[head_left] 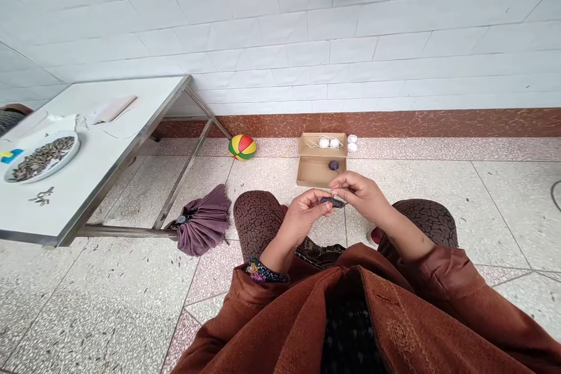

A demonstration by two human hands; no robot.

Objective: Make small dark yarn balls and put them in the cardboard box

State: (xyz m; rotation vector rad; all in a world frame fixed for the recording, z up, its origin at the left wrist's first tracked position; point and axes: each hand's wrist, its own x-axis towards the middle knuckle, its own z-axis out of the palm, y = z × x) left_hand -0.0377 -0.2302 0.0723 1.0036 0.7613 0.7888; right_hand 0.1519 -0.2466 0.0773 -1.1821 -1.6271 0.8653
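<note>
Over my lap, my left hand (309,210) is closed around a small dark purple piece of yarn work (332,202), seen only in part between the fingers. My right hand (357,191) meets it from the right, thumb and forefinger pinched on the dark yarn at its upper edge. Whether a thin hook or needle is in that pinch I cannot tell. Just beyond my hands, a dark purple yarn ball (333,165) lies in an open cardboard box (313,170), a strand trailing from it toward my right hand.
White yarn balls (324,142) rest on the box lid, with more white balls (352,142) beside it. A colourful ball (242,147) sits by the wall. Left stands a table (114,149) with a plate (72,155) of seeds or husks. A purple folded cloth item (204,222) leans near its leg.
</note>
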